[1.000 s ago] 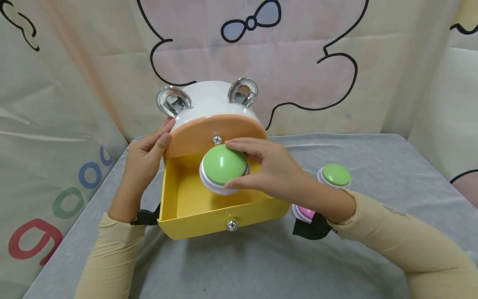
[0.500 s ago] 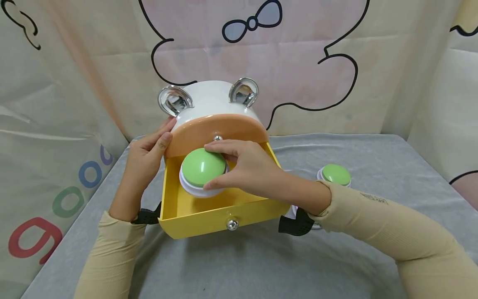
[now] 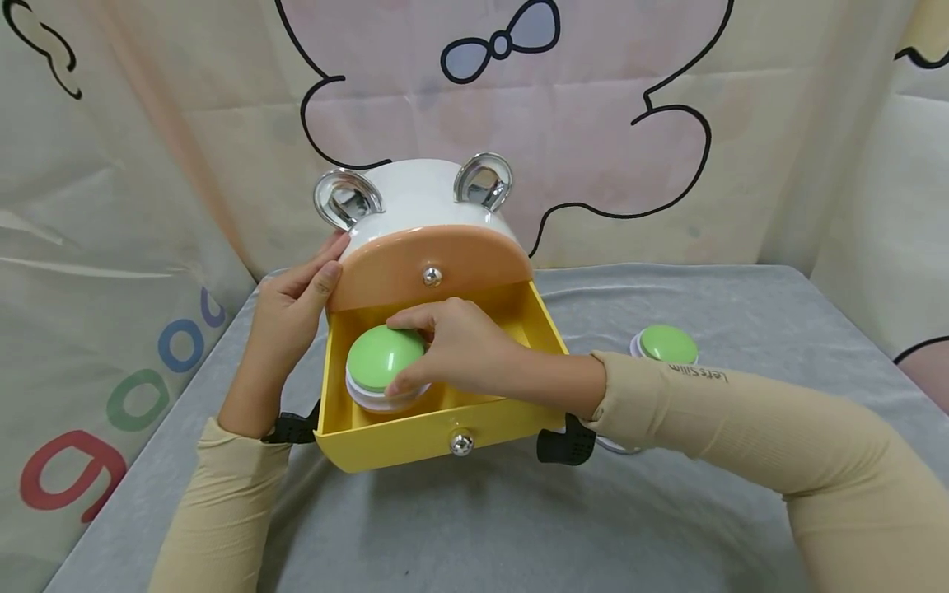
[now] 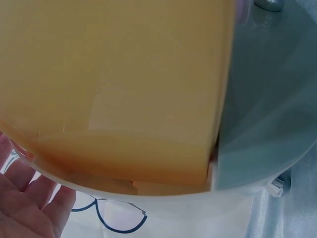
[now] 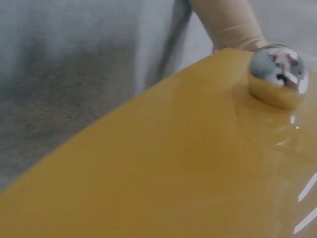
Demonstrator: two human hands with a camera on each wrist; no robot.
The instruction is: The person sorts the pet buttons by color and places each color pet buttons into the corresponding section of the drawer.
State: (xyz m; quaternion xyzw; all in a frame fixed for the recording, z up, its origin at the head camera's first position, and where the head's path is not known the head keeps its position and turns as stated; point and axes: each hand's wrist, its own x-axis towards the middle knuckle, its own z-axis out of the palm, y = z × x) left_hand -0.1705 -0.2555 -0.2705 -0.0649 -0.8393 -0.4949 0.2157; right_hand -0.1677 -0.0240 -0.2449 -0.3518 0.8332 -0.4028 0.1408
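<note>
In the head view my right hand (image 3: pixel 463 346) pinches a round green-domed button with a white base (image 3: pixel 381 362) between thumb and fingers. The button is low inside the pulled-out yellow drawer (image 3: pixel 437 436), near its left front corner. My left hand (image 3: pixel 292 305) rests against the left side of the white drawer box (image 3: pixel 423 193), thumb at the front edge, fingers fairly straight along the side. In the left wrist view those fingertips (image 4: pixel 59 208) touch the box's rim. The right wrist view shows the drawer's front with its silver knob (image 5: pixel 278 77), but not the button.
Above the yellow drawer is a closed orange drawer (image 3: pixel 437 255); silver ears top the box. A blue-grey front (image 4: pixel 270 99) shows beneath in the left wrist view. Another green-domed button (image 3: pixel 667 344) lies at right on the grey cloth (image 3: pixel 474 535). My right forearm hides most of another white-rimmed piece.
My right hand has carried the green-domed button left, then down into the yellow drawer's left part. My left hand and the box have stayed in place.
</note>
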